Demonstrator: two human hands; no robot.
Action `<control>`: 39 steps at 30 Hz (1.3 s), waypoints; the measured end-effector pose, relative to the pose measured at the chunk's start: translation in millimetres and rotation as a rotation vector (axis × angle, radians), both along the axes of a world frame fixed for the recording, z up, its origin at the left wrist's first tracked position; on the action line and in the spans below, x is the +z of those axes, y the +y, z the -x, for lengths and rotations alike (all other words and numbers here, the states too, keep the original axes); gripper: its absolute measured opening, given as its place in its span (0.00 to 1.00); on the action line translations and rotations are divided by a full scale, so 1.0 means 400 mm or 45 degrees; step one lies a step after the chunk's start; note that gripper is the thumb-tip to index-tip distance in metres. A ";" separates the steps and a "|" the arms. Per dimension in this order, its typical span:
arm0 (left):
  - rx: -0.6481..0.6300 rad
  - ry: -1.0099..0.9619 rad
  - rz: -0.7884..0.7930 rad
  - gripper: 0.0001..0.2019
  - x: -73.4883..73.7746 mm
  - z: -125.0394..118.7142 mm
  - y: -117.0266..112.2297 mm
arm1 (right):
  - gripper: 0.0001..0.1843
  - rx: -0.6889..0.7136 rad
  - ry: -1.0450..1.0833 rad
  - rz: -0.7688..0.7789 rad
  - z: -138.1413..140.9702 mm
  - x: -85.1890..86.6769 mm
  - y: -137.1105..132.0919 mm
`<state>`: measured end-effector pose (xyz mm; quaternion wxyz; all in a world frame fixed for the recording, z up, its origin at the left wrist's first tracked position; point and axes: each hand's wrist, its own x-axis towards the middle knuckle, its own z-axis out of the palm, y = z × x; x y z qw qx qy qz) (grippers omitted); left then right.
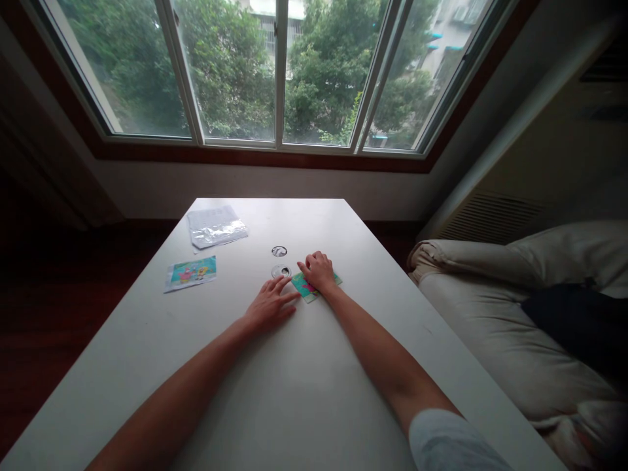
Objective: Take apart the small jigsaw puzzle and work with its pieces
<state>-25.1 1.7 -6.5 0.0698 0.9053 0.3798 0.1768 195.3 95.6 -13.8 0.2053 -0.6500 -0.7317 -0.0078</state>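
Note:
A small green and pink picture card (305,288) lies near the middle of the white table (294,392). My right hand (318,270) rests on top of it with the fingers curled, pressing it down. My left hand (271,305) lies flat on the table just left of the card, fingers stretched out toward its left edge. Two small round clear pieces (280,270) lie just beyond my hands. A second picture card (191,272) with cartoon figures lies further left.
A crumpled clear plastic bag (216,227) lies at the table's far left. A bed with pale bedding (515,314) and a dark cloth (579,320) stands close to the table's right side. A wide window (279,72) is behind the table.

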 end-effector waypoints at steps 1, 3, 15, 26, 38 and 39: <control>0.011 -0.013 0.003 0.21 -0.001 0.002 -0.003 | 0.21 0.053 0.025 0.002 0.005 0.001 -0.004; 0.050 -0.053 -0.002 0.20 -0.005 0.008 -0.007 | 0.20 0.147 0.080 0.004 0.019 0.002 -0.013; 0.273 -0.249 -0.029 0.13 -0.011 0.034 0.007 | 0.20 0.085 0.198 0.040 0.142 -0.008 -0.030; 0.285 -0.222 -0.011 0.13 -0.014 0.063 0.018 | 0.13 0.203 0.132 0.037 0.140 -0.007 -0.001; 0.518 -0.493 0.105 0.08 -0.007 0.093 0.042 | 0.09 0.590 0.300 0.080 0.113 0.010 -0.018; 0.552 -0.555 0.145 0.10 -0.007 0.094 0.044 | 0.09 0.608 0.344 0.073 0.119 0.013 -0.024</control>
